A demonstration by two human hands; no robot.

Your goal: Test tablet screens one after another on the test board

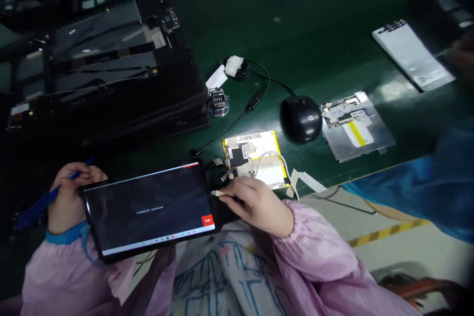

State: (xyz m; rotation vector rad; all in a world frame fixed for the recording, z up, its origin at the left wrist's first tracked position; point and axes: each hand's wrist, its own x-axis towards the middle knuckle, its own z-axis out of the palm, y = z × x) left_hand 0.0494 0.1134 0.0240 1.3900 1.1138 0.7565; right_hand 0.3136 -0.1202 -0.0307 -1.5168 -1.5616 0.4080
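A dark tablet (148, 222) is tilted in front of me, its screen lit with a short line of text, a red box at the lower right and a white bar along the bottom. My left hand (72, 195) is closed at its upper left corner, fingers wrapped round a thin blue stick (75, 175). My right hand (257, 202) pinches the plug of a white cable (217, 193) at the tablet's right edge; I cannot tell whether it is fully seated. Just behind that hand lies a battery-and-circuit-board assembly (259, 155), crossed by the cable.
Behind the tablet, stacked black trays (111, 89) hold flat device parts. A metal tally counter (218, 100), a black HP mouse (301, 119) and another board assembly (357, 128) lie on the green bench (314, 24). At right are a white panel (413, 57) and another person's blue sleeve (403, 192).
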